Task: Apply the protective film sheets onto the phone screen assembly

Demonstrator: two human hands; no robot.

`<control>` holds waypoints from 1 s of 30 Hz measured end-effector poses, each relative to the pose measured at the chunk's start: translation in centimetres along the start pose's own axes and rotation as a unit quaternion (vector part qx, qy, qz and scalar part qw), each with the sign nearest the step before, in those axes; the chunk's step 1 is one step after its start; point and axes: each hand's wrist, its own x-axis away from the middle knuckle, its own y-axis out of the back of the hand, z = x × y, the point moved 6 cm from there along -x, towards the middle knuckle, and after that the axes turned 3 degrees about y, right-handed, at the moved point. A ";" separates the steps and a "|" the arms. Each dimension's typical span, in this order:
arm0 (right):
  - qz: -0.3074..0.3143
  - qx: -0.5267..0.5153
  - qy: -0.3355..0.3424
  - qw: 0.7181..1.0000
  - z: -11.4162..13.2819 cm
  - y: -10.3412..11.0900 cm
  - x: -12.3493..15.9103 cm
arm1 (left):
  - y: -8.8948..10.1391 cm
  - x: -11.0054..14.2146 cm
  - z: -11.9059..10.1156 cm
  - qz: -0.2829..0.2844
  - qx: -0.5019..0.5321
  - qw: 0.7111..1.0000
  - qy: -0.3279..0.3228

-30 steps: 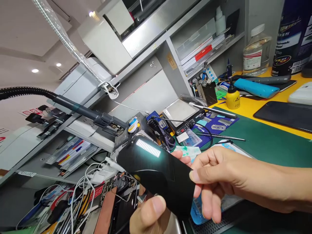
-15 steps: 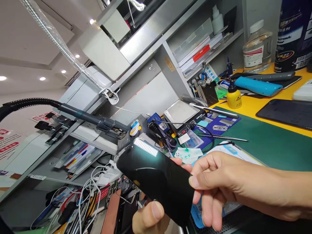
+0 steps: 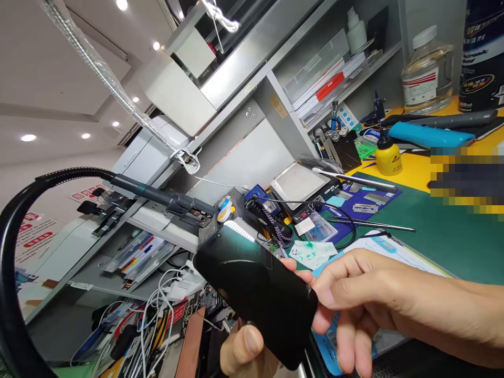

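A black smartphone (image 3: 252, 299) is tilted in the middle of the head view, its dark glossy face toward me. A bright lamp reflection lies along its upper edge. My left hand (image 3: 246, 349) grips it from below, thumb at the near edge; fingertips showing past the far edge seem to be from this hand. At the phone's right end, my right hand (image 3: 354, 299) has thumb and forefinger pinched together at the corner, while its other fingers hang curled beneath. Whether a thin film lies in that pinch, I cannot tell.
Behind the phone are a black flashlight-like tool (image 3: 268, 218), a hot plate (image 3: 299, 184) and tweezers (image 3: 378, 224) on a green mat (image 3: 425, 236). A yellow bottle (image 3: 388, 157) stands at the right. White cables (image 3: 157, 304) tangle at lower left; a black flexible arm (image 3: 11, 262) curves there.
The view has shifted, so the scene sits further right. The phone has tilted slightly and its lamp reflection is narrower. My right thumb shows less over the phone's corner.
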 end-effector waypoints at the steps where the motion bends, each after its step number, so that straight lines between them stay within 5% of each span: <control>1: -0.005 0.005 0.005 1.000 0.0 0.2 -0.1 | 0.0 -0.1 0.0 -0.002 0.013 1.000 -0.005; 7: -0.035 0.023 0.033 0.999 0.0 0.8 -0.2 | 0.3 -0.6 -0.9 -0.019 0.030 0.995 -0.097; 14: -0.042 0.098 0.058 0.993 0.1 0.7 0.2 | -0.2 -0.9 -1.1 -0.033 0.013 0.994 -0.104; 17: -0.090 0.226 0.116 0.963 0.3 1.0 0.6 | 0.7 -0.6 -0.7 -0.039 0.028 0.994 -0.098; 19: -0.169 0.360 0.214 0.892 1.2 1.2 1.5 | 1.0 -0.5 -0.5 -0.034 0.041 0.994 -0.097; 21: -0.216 0.480 0.352 0.774 2.3 0.4 3.0 | 1.0 -0.6 -0.5 -0.024 0.047 0.994 -0.097; 23: -0.147 0.588 0.443 0.660 2.3 -1.3 3.9 | 0.7 -0.7 -0.4 -0.015 0.046 0.994 -0.098; 25: -0.066 0.679 0.454 0.574 1.7 -2.4 4.1 | 0.4 -0.7 -0.2 -0.013 0.049 0.994 -0.098; 27: -0.027 0.736 0.432 0.521 1.2 -2.6 3.9 | 0.3 -0.7 0.1 -0.014 0.053 0.994 -0.093; 30: -0.027 0.759 0.419 0.497 1.2 -2.6 3.7 | 0.4 -0.5 0.6 -0.018 0.059 0.994 -0.086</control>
